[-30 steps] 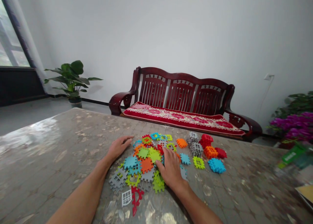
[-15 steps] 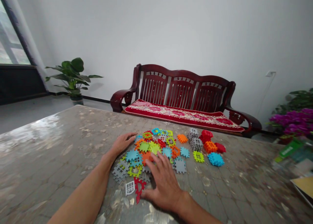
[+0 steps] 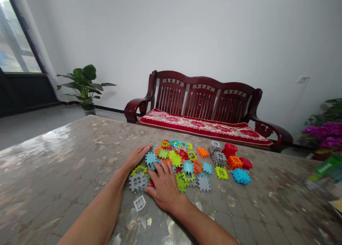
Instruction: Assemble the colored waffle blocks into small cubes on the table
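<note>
Tile pile [image 3: 188,167]: lime, light blue, orange, red, grey. At 3 o'clock from pile: grey stack [image 3: 219,159], red stack [image 3: 229,150], orange stack [image 3: 234,162], bright-blue stack [image 3: 241,176]. At 7: white lattice piece [image 3: 139,203]. Tabletop [image 3: 88,156] shows grey-brown ground, diamond grid, pale blotches. At 1: red seat cover [image 3: 205,126], cream-and-pink floral.

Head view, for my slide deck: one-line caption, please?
Right hand over a heap of colourful notched pieces, left hand at its edge, stacks to the right.

The head camera looks forward and down, with the tabletop [image 3: 80,173] near below. It faces a bench [image 3: 201,97] and wall [image 3: 187,27] farther off.
</note>
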{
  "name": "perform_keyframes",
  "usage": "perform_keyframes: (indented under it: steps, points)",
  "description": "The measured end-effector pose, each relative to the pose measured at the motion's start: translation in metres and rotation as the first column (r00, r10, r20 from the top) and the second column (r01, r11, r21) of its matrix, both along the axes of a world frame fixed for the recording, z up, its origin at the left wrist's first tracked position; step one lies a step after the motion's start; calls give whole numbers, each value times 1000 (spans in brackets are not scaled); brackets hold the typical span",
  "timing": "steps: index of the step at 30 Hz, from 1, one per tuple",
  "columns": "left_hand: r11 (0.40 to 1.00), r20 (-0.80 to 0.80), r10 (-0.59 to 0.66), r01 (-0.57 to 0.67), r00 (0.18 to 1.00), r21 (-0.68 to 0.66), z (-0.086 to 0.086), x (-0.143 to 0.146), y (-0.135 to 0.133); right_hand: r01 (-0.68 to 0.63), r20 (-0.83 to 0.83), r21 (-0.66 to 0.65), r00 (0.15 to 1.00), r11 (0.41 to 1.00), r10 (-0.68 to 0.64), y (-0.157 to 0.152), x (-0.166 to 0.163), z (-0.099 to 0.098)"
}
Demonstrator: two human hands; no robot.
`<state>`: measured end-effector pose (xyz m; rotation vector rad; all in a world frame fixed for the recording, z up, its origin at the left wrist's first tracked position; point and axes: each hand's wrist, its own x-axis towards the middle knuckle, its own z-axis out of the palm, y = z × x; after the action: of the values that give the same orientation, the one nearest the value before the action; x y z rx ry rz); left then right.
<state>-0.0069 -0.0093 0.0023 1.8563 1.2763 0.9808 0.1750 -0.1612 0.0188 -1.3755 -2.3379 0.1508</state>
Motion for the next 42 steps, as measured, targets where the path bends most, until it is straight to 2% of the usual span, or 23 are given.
perform_keyframes:
  steps: [3, 6, 9, 12, 16, 20, 22, 27, 30, 33, 36, 39, 42]
  points:
    - [1000, -9, -13, 13, 1000, 2, 0, -1, 0, 13, -62, 53, 998, 998, -10, 5, 5, 2]
    - [1000, -53, 0, 1, 999, 6, -2, -1, 0, 51, -155, 110, 987, 993, -34, 1, 29, 10]
    - [999, -113, 31, -32, 993, -7, -4, -1, 1, 246, -226, 109, 950, 963, -217, -4, 68, 14]
    - [999, -134, 51, -53, 990, -11, -7, 0, 3, 377, -199, 83, 913, 922, -355, -5, 103, 11]
    - [999, -140, 46, -47, 989, -8, -13, 0, 7, 413, -187, 55, 899, 909, -397, -2, 122, 1]
    - [999, -134, 45, -47, 990, -11, -16, -3, 9, 395, -284, 30, 884, 918, -371, 4, 125, -9]
    - [999, -148, 50, -52, 988, -10, -16, -3, 9, 419, -385, -25, 834, 908, -396, 8, 129, -14]
    - [998, -175, 54, -56, 983, -6, -12, -2, 7, 490, -666, -187, 574, 851, -477, 20, 146, -26]
    - [998, -172, 54, -56, 984, -4, -11, -2, 8, 522, -713, -175, 517, 835, -473, 25, 156, -28]
    - [998, -179, 56, -56, 982, 8, -12, -3, 9, 561, -690, -135, 538, 817, -484, 27, 168, -24]
    - [999, -190, 50, -49, 980, 11, -14, -4, 9, 583, -622, -93, 599, 807, -504, 28, 180, -20]
    - [999, -192, 43, -43, 981, 5, -15, -5, 9, 606, -496, -54, 674, 794, -548, 25, 190, -15]
    - [999, -198, 38, -37, 979, 10, -16, -6, 10, 624, -303, -19, 741, 782, -599, 19, 195, -7]
